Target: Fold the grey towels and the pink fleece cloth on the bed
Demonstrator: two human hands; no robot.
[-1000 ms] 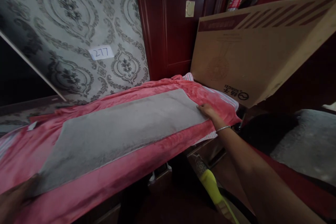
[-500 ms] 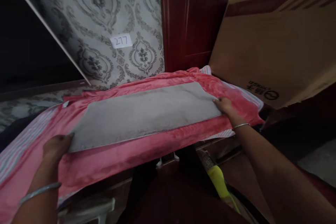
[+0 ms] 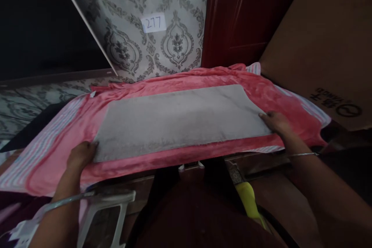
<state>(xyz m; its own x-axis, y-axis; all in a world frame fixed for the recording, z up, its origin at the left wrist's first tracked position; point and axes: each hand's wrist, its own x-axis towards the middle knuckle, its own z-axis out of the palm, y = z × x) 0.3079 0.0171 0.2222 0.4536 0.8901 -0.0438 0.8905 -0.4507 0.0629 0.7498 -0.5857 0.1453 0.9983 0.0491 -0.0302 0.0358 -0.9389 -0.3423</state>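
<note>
A long grey towel (image 3: 177,122) lies flat across a pink fleece blanket (image 3: 270,93) spread over a narrow table. My left hand (image 3: 80,155) is closed on the towel's near left corner, fingers curled at its edge. At the near right corner, my right hand (image 3: 276,122) pinches the towel. Each wrist wears a thin bangle.
A big cardboard box (image 3: 322,46) leans at the right, close to my right hand. Behind stand patterned wallpaper with a paper label "277" (image 3: 153,23) and a dark red door (image 3: 235,15). A yellow-handled tool (image 3: 247,197) and a white frame (image 3: 110,209) sit below the table edge.
The view has swung left and down. My left hand came into sight and took the towel's left corner. The right hand stays on the right corner.
</note>
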